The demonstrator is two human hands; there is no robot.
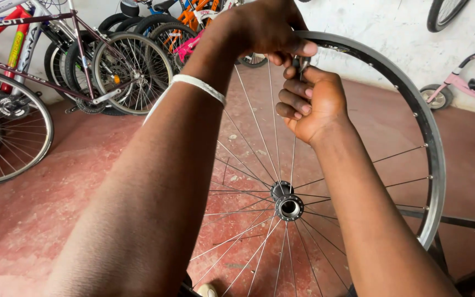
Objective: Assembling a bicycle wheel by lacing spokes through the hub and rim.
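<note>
A bare bicycle wheel stands upright in front of me, with a dark rim (pixel 420 113), thin silver spokes (pixel 257 147) and a metal hub (pixel 287 204) at its middle. My left hand (pixel 262 26) grips the top of the rim, a white band (pixel 199 86) on its wrist. My right hand (pixel 310 102) is curled just below the rim, pinching a small metal spoke tool (pixel 302 64) on a spoke where it meets the rim. The rim's left part is hidden behind my left arm.
Several bicycles (pixel 78 66) lean along the wall at the back left, one large wheel (pixel 6 129) near the left edge. A pink child's tricycle (pixel 468 88) stands at the right by the white wall. A dark stand bar (pixel 457 223) runs low right over the red floor.
</note>
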